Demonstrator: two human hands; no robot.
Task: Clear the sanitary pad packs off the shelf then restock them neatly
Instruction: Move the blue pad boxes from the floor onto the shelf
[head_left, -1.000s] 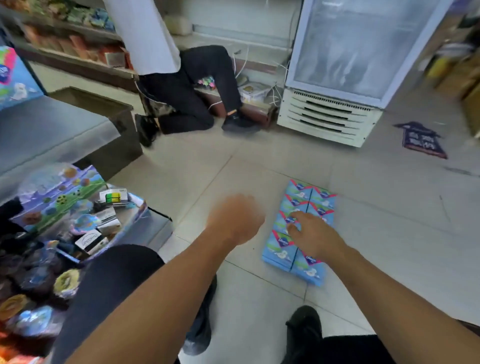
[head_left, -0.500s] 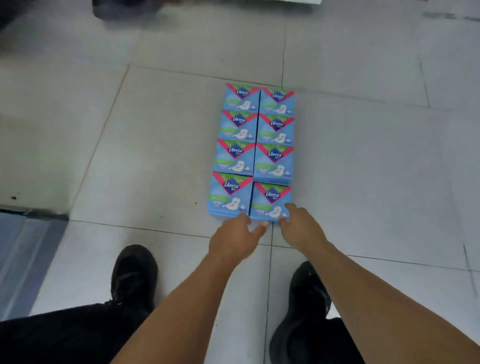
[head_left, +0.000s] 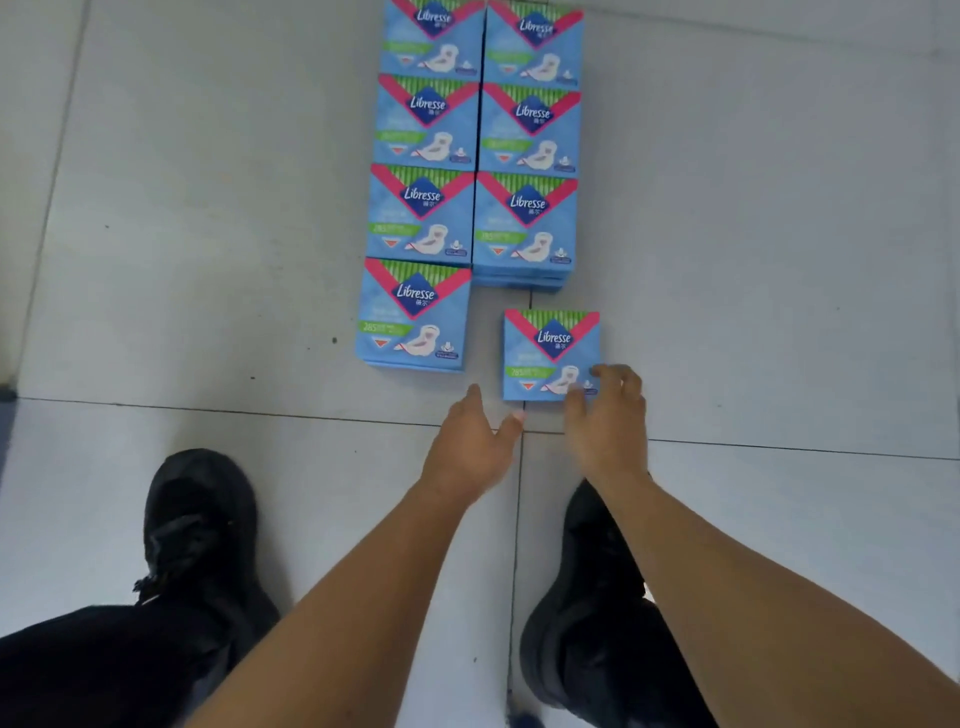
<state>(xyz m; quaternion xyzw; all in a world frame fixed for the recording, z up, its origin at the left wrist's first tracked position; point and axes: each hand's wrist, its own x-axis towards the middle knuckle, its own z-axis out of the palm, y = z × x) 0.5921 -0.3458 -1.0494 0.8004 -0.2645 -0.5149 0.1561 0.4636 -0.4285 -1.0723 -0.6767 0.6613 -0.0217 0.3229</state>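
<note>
Blue Libresse sanitary pad packs (head_left: 423, 218) lie flat on the floor tiles in two columns of low stacks. One pack (head_left: 548, 351) sits apart from the right column, pulled toward me. My right hand (head_left: 605, 421) pinches its near right corner, thumb on the front face and fingers at the right edge. My left hand (head_left: 470, 447) hovers just left of that pack's near corner, fingers relaxed and holding nothing. The nearest stack of the left column (head_left: 413, 314) stays in place.
My two black shoes (head_left: 200, 525) (head_left: 592, 587) stand on the grey tiled floor (head_left: 208, 291) just below the packs. A darker strip shows at the far left edge (head_left: 5, 415).
The view has moved closer over the packs. The near right pack has slid out of its column toward me, now held by my right hand. My left hand has come off the packs.
</note>
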